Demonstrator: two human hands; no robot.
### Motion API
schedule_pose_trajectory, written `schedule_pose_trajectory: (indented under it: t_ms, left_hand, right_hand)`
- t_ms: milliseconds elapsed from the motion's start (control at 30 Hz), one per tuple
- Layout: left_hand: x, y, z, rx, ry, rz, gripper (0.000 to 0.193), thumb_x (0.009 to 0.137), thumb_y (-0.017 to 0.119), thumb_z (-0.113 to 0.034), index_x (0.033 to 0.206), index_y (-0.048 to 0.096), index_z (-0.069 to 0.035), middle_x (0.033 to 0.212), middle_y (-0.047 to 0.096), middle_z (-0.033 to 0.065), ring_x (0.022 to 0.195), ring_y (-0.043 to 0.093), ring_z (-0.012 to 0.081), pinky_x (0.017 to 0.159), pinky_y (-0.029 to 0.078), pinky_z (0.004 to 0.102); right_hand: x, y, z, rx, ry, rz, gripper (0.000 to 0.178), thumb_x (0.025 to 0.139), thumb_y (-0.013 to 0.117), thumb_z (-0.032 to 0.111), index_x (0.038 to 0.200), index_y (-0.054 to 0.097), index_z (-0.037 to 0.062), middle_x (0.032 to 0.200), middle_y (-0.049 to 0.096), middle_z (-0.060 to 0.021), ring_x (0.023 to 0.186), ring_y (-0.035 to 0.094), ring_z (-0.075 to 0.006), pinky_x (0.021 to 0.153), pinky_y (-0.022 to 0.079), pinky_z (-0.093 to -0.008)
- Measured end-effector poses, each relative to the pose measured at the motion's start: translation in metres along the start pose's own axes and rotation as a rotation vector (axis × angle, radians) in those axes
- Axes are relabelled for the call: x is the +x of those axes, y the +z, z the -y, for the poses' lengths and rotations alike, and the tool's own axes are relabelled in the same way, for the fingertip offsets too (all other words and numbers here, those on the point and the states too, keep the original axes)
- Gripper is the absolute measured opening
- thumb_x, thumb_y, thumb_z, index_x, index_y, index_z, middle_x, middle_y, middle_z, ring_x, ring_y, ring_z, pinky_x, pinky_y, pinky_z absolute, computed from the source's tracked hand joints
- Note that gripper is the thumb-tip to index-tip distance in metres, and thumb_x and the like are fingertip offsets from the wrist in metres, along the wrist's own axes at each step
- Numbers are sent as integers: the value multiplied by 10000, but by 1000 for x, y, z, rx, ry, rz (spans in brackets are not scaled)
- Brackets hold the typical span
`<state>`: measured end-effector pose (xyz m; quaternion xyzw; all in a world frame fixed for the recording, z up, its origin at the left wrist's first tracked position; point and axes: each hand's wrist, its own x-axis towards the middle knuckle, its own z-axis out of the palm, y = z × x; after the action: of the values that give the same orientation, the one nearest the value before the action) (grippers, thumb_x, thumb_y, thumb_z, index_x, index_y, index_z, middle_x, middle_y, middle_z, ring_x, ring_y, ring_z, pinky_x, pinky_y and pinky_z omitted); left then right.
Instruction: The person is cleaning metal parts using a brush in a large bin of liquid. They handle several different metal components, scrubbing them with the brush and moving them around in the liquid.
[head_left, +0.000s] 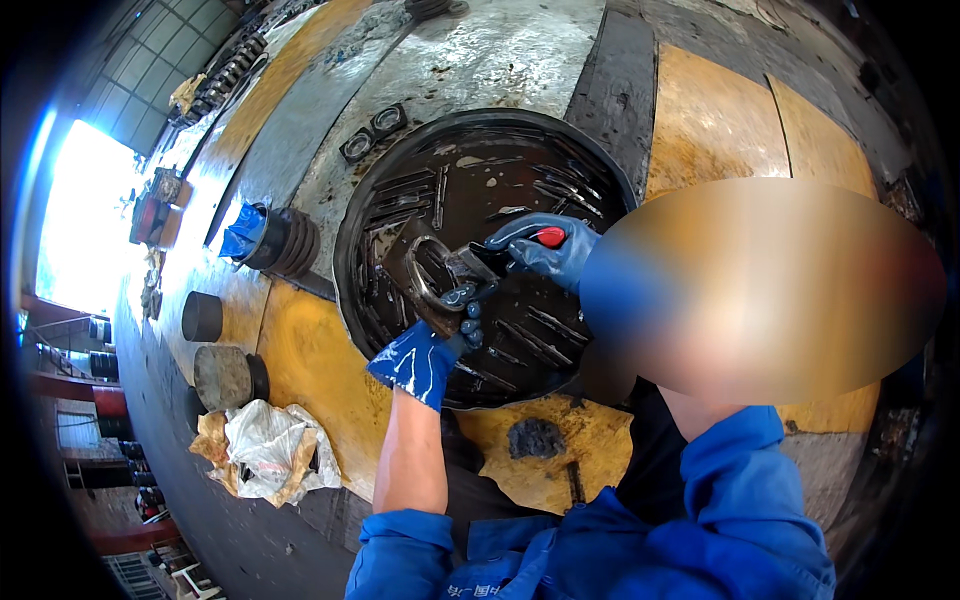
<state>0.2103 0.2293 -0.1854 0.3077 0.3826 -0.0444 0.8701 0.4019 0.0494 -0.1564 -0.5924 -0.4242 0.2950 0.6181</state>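
Above a large round black pan [345, 290], my left hand [462, 315], in a wet blue glove, grips a dark, oily metal block with a round bore [428, 272]. My right hand [545, 250], also gloved in blue, closes around a red-handled tool [550, 237]. Its dark, flat end reaches the block's right side and looks like a brush; I cannot make it out fully. Dark liquid covers the pan's bottom. Several thin metal strips [540, 340] lie in it in groups. A blurred patch hides part of my right forearm.
Two small square blocks with round holes [388, 120] sit beyond the pan. On the left are a stack of dark rings [292, 243], metal cylinders [222, 377] and a crumpled white sack [282, 450]. A dark rag-like clump [536, 438] lies between my legs on yellow sheeting [590, 450].
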Motion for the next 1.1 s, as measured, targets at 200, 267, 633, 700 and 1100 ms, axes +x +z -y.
schedule_pose_trajectory:
  t_ms: [200, 267, 633, 700, 1100]
  left_hand:
    - [5, -8, 2, 238, 171, -14, 211, 1030, 587, -270, 1113, 655, -88, 753, 605, 10, 565, 506, 142, 527, 424, 282]
    - [1, -6, 6, 297, 263, -51, 214, 1051, 562, -262, 1153, 649, -95, 839, 638, 16, 660, 548, 127, 589, 449, 282]
    - [38, -3, 37, 363, 606, -257, 291, 964, 699, -216, 1139, 733, 14, 949, 737, 74, 860, 649, 157, 765, 513, 318]
    - [56, -22, 37, 498, 558, -265, 386, 946, 702, -204, 1224, 680, 63, 1097, 748, 179, 990, 684, 234, 897, 526, 383]
    - [7, 11, 10, 725, 482, -341, 471, 984, 678, -338, 1272, 650, 33, 1133, 730, 224, 1041, 695, 290, 939, 505, 403]
  right_hand:
    - [1, 15, 4, -25, -18, -43, 237, 969, 688, 98, 1199, 731, 61, 1128, 738, -68, 1040, 674, -141, 971, 537, -304]
    - [-1, 23, 3, 143, 78, -143, 247, 996, 690, 174, 1205, 725, 47, 1121, 742, -70, 998, 687, -146, 933, 557, -304]
    - [-3, 44, -32, 567, 416, -520, 332, 1039, 628, 246, 1267, 684, 11, 1146, 735, -106, 1012, 707, -199, 891, 577, -314]
    - [4, 47, -49, 752, 398, -488, 328, 1061, 576, 242, 1278, 681, 20, 1187, 729, -110, 1037, 708, -234, 918, 585, -386]
    - [26, 26, -87, 1110, 428, -437, 325, 1023, 586, 221, 1312, 665, 95, 1285, 701, -122, 1098, 694, -300, 984, 568, -504]
